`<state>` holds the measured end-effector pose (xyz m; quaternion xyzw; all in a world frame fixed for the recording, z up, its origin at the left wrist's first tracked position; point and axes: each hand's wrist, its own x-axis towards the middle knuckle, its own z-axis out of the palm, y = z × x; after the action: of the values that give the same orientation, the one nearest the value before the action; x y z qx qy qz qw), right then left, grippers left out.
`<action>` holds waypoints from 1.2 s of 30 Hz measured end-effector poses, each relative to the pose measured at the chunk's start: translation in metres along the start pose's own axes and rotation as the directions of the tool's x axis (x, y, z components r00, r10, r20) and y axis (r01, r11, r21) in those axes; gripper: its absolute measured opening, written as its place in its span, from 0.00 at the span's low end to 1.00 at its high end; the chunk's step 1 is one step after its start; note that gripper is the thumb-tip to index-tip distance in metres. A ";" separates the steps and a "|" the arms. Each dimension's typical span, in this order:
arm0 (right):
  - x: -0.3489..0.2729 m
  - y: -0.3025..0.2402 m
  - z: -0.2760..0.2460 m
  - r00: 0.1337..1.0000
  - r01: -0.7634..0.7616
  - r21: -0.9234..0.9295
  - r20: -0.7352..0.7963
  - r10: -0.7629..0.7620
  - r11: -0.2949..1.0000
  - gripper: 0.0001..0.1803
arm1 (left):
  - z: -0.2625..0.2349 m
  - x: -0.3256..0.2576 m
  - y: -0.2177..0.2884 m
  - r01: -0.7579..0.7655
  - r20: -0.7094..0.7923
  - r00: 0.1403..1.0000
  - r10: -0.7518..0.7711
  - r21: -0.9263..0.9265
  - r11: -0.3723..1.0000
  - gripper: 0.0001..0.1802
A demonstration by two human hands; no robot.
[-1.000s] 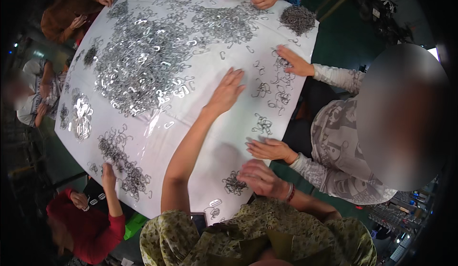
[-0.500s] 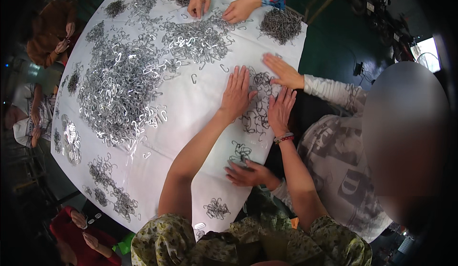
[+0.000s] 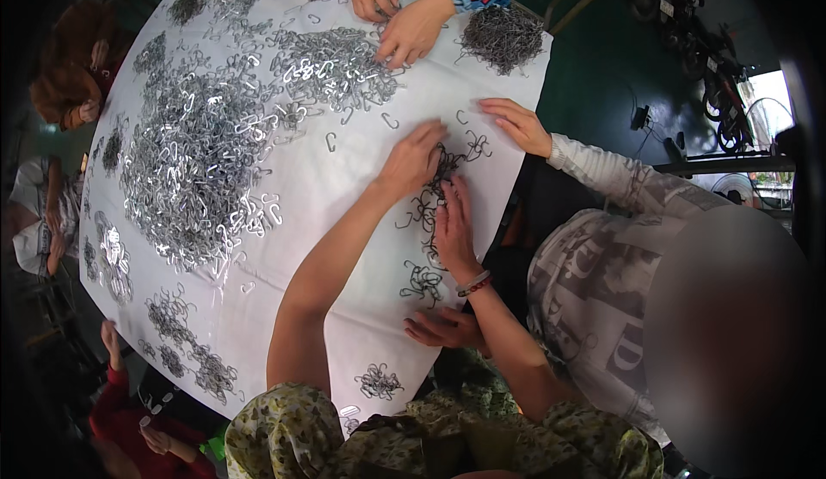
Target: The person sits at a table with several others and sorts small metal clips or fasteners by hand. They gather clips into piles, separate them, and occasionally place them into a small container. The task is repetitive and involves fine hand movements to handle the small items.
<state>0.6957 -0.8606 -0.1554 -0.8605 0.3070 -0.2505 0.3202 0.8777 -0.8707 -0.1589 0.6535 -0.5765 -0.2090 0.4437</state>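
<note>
A narrow band of dark bent-wire hooks (image 3: 422, 210) lies on the white tabletop between my two hands. My left hand (image 3: 413, 159) is along its far left side, fingers stretched out and slightly blurred. Opposite it, my right hand (image 3: 454, 228) presses its edge against the hooks, fingers extended and close together; a bracelet (image 3: 474, 283) circles that wrist. Neither hand grasps a hook that I can see. A small clump of hooks (image 3: 421, 281) sits at the band's near end, and a few loose hooks (image 3: 477, 144) lie beyond my right hand.
A co-worker at right has one hand (image 3: 520, 125) beyond mine and another (image 3: 446, 328) nearer me. A large heap of shiny metal clips (image 3: 194, 161) covers the table's left. Blue-sleeved hands (image 3: 404, 32) work at the far side, beside a dark hook pile (image 3: 502, 40).
My hands have come closer together, my right hand moving left. The spread hooks are now squeezed into a narrower band. The blue-sleeved hands have shifted, and one reaches nearer the clips.
</note>
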 end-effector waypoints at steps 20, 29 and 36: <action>0.009 0.020 0.000 0.976 0.115 -0.123 0.199 -0.089 0.986 0.25 | -0.010 -0.082 -0.001 -0.351 0.308 0.908 0.283 0.195 0.916 0.19; -0.056 -0.055 -0.001 0.925 -0.129 0.302 0.380 0.005 0.945 0.26 | -0.096 -0.137 -0.014 0.079 -0.287 0.956 -0.062 0.047 0.996 0.14; -0.059 -0.008 -0.020 0.971 -0.227 -0.083 0.064 0.232 0.970 0.28 | -0.040 -0.132 -0.007 -0.151 0.052 0.988 0.146 0.548 0.823 0.24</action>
<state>0.6459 -0.8225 -0.1502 -0.8392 0.4017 -0.1683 0.3256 0.8802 -0.7332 -0.1755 0.7057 -0.6630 -0.0019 0.2497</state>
